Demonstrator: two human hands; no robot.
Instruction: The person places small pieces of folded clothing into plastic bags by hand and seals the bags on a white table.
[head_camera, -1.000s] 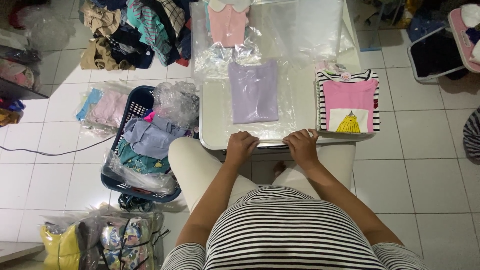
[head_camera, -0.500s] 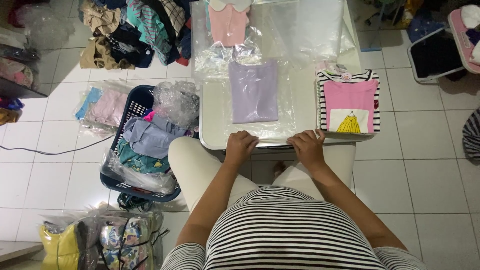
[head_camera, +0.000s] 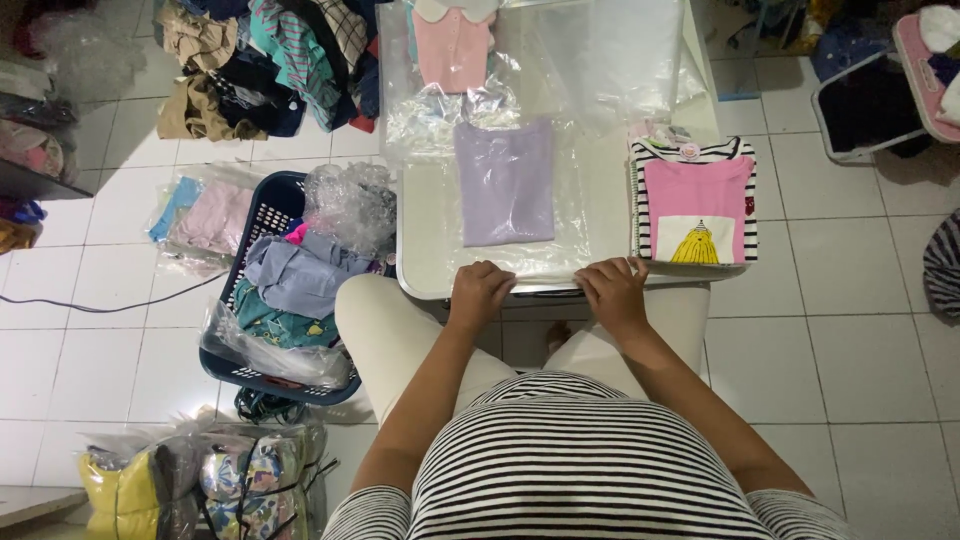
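A folded lilac shirt (head_camera: 505, 180) lies inside a clear plastic bag (head_camera: 575, 215) on the small white table (head_camera: 425, 230). My left hand (head_camera: 480, 290) and my right hand (head_camera: 612, 290) both rest on the bag's near edge at the table's front rim, fingers curled down on the plastic. A folded pink and striped shirt with a yellow figure (head_camera: 695, 200) sits on the table's right end, just beyond my right hand.
A pink collared garment in plastic (head_camera: 452, 45) lies at the table's far side. A blue laundry basket (head_camera: 262, 290) full of clothes stands on the left. Heaps of clothes (head_camera: 260, 60) and bagged bundles (head_camera: 200, 480) lie on the tiled floor. A folding stool (head_camera: 865, 100) stands at the right.
My right hand has shifted slightly to the right along the bag's near edge. The left hand has hardly moved.
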